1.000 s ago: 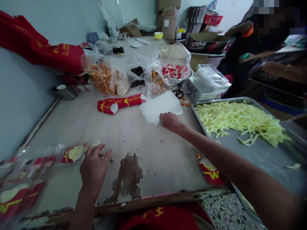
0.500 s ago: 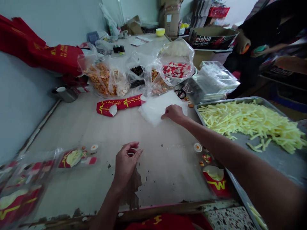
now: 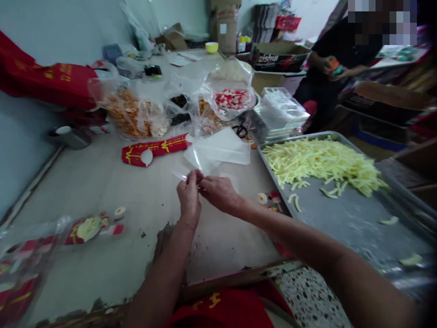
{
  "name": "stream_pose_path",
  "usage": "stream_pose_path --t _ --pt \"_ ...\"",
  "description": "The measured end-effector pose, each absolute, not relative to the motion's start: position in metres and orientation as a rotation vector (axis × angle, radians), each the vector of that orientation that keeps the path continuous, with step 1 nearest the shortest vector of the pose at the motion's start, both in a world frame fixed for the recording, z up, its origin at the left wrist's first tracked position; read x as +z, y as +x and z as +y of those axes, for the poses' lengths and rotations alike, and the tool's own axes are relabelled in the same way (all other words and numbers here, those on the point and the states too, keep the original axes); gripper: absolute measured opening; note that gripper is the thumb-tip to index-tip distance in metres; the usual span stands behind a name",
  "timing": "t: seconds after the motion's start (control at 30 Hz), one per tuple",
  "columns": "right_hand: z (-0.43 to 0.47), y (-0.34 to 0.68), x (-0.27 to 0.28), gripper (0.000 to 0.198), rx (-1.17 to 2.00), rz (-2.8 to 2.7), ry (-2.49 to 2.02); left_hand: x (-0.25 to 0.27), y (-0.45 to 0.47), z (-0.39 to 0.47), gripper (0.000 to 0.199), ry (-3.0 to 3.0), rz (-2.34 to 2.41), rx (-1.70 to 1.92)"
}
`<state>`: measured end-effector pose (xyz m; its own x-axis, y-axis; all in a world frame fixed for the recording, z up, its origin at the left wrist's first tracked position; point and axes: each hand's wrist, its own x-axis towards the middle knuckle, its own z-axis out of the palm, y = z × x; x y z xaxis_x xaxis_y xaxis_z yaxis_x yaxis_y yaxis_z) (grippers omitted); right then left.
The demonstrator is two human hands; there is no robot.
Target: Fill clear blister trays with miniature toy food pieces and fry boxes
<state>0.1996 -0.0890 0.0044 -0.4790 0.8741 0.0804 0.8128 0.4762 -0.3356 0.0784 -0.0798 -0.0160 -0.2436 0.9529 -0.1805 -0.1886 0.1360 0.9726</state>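
Holds a thin clear plastic bag (image 3: 201, 159) just above the table (image 3: 136, 196), partly over the near side of a stack of pale sheets (image 3: 230, 148), gripped at its near edge in the closed fingertips of the left hand (image 3: 189, 196) and the right hand (image 3: 220, 193), close beside each other. Cannot tell quite where the bag ends: too see-through against sheets and table. Cannot see the exact pinch either, hidden behind bent fingers.

Partly lost under the right forearm (image 3: 290, 228): a filled packet (image 3: 262, 198), recognisable only by an egg-like piece and some red. Cut off at the left edge of view, and blurred: overlapping packets (image 3: 23, 269), next to a clearer one.

Just beyond the sheets: black scissors (image 3: 241, 131). Farther back, in a row: clear bags of orange pieces (image 3: 124, 111) and red-and-white pieces (image 3: 232, 98), behind creased plastic. Left of the sheets: red cartons (image 3: 157, 148). To the right: a metal tray (image 3: 327, 218) with pale yellow strips (image 3: 321, 159), hidden in part by the forearm. Behind the tray: a person in dark clothing (image 3: 332, 48), holding something orange and green, too blurred to name.
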Motion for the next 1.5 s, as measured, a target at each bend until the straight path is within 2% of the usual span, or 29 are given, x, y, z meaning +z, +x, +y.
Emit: stream_pose_path --t 0.1,0.23,0.4,0.6,0.73,0.83,0.9,1.03,1.1,1.27,1.5 --pt "-0.112 0.235 0.023 0.025 0.652 -2.592 -1.161 -0.012 0.045 -0.096 0.041 0.964 1.415 1.282" --pt "-0.142 0.318 0.05 0.058 0.933 -2.8 -1.262 0.013 -0.021 -0.109 0.032 0.966 1.461 1.162" --pt "-0.199 0.358 0.061 0.089 0.884 -3.069 -1.407 0.043 -0.072 -0.113 0.019 0.855 1.521 1.008" --pt "-0.211 0.357 0.046 0.084 0.802 -3.035 -1.285 0.051 -0.081 -0.116 0.01 0.768 1.598 0.88" --pt "-0.186 0.349 0.03 0.073 0.555 -3.137 -0.983 0.046 -0.074 -0.123 0.019 0.833 1.536 0.742" --pt "-0.164 0.336 0.021 0.063 0.379 -3.085 -0.956 0.038 -0.071 -0.128 0.028 0.915 1.481 0.683" --pt "-0.152 0.327 0.017 0.069 0.369 -3.035 -1.019 0.034 -0.07 -0.129 0.036 0.94 1.442 0.639" --pt "-0.139 0.32 0.008 0.115 0.457 -3.061 -1.062 0.033 -0.069 -0.127 0.038 0.963 1.379 0.658" --pt "-0.137 0.32 -0.002 0.127 0.429 -3.1 -1.061 0.035 -0.068 -0.124 0.037 0.954 1.389 0.732" --pt "-0.129 0.32 -0.016 0.111 0.474 -3.027 -1.083 0.038 -0.061 -0.119 0.038 0.936 1.466 0.79" --pt "-0.11 0.309 0.039 0.11 0.587 -2.777 -1.095 0.026 -0.037 -0.114 0.042 1.094 1.502 0.794"
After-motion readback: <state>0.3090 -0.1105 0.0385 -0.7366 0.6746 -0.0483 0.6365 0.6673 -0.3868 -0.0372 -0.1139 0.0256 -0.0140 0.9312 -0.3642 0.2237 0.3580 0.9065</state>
